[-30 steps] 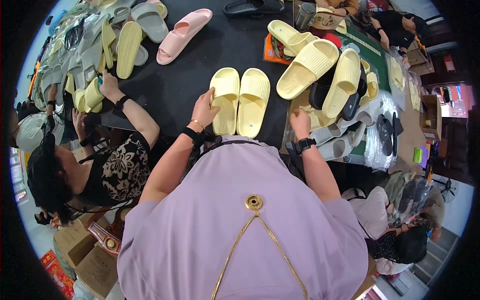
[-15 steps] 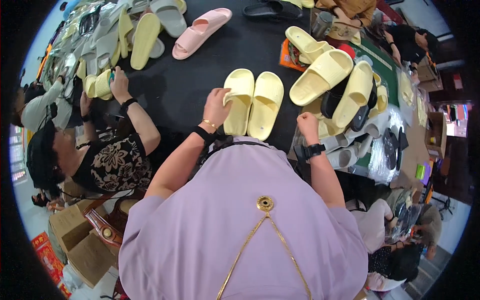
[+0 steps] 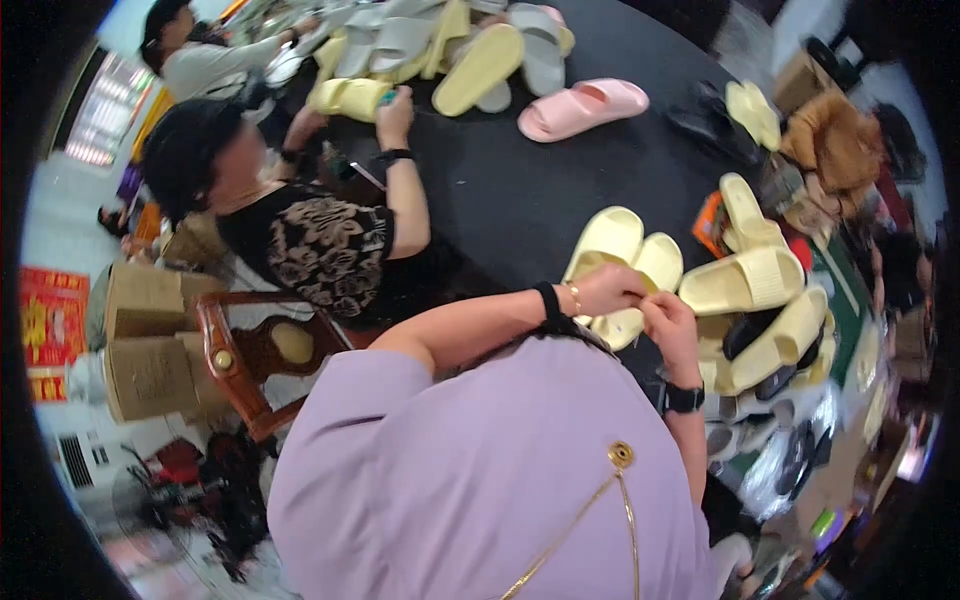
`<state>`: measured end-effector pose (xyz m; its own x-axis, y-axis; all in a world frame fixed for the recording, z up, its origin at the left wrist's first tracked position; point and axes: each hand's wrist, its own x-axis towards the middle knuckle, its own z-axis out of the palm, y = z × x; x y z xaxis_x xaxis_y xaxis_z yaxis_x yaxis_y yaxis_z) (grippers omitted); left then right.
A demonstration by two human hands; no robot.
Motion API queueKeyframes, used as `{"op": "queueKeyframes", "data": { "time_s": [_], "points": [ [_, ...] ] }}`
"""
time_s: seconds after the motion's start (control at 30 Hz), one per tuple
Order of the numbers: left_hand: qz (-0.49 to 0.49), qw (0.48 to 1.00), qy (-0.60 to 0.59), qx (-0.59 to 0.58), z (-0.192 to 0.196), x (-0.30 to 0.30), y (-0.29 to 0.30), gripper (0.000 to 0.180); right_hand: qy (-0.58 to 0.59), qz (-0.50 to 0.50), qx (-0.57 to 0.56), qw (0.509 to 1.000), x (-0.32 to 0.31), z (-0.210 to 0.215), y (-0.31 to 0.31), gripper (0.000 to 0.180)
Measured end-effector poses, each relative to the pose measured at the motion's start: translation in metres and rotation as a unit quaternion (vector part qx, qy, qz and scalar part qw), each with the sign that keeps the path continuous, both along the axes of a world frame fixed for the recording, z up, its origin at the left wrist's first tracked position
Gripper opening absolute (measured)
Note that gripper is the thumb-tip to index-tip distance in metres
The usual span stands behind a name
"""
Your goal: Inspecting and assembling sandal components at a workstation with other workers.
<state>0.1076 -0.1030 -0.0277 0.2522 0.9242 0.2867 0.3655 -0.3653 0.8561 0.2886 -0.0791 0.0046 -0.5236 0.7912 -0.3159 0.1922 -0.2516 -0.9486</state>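
Note:
A pair of pale yellow slide slippers [image 3: 604,238] lies on the black table [image 3: 470,190] in front of me, toes pointing away. Over their near ends my two hands meet, fingertips to fingertips. My left hand [image 3: 606,290] is closed in a pinch and partly covers the slippers. My right hand [image 3: 672,332] is closed as well, its thumb and fingers pressed together against the left fingertips. Whatever lies between them is too small or hidden to make out.
More yellow slippers [image 3: 745,283] are heaped at the right with black and grey ones. A pink slipper [image 3: 583,110] and a yellow slipper [image 3: 480,70] lie farther off. At the left a co-worker [image 3: 320,220] holds yellow slippers. Cardboard boxes [image 3: 150,375] and a wooden chair [image 3: 270,350] stand behind.
My left hand has let go of the left slipper and moved right. My right hand has come in to meet it. The whole view has swung left.

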Motion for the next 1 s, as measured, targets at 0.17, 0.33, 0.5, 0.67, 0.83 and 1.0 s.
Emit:
{"op": "queueKeyframes", "data": {
  "time_s": [0.17,0.33,0.5,0.67,0.83,1.0],
  "points": [
    [0.065,0.98,-0.133,-0.132,0.019,-0.012,-0.002,0.016,0.031,-0.054,0.006,0.998,0.006,-0.015,0.008,0.02],
    [0.069,0.941,-0.266,-0.196,0.03,-0.03,0.009,0.019,-0.068,-0.022,0.033,0.997,0.011,-0.048,0.012,0.02],
    [0.109,0.927,-0.295,-0.205,0.059,-0.052,0.007,0.02,-0.213,-0.064,0.299,0.928,0.015,-0.035,0.026,0.022],
    [0.175,0.877,-0.39,-0.216,0.08,-0.08,0.011,0.013,-0.046,-0.077,0.174,0.981,-0.015,0.055,0.006,0.015],
    [0.181,0.875,-0.403,-0.196,0.106,-0.103,0.023,0.018,-0.103,-0.063,0.286,0.951,-0.036,0.077,0.009,0.013],
    [0.14,0.899,-0.252,-0.33,0.083,-0.111,0.019,0.023,-0.149,0.022,0.34,0.928,-0.035,0.044,0.005,0.013]
  ]
}}
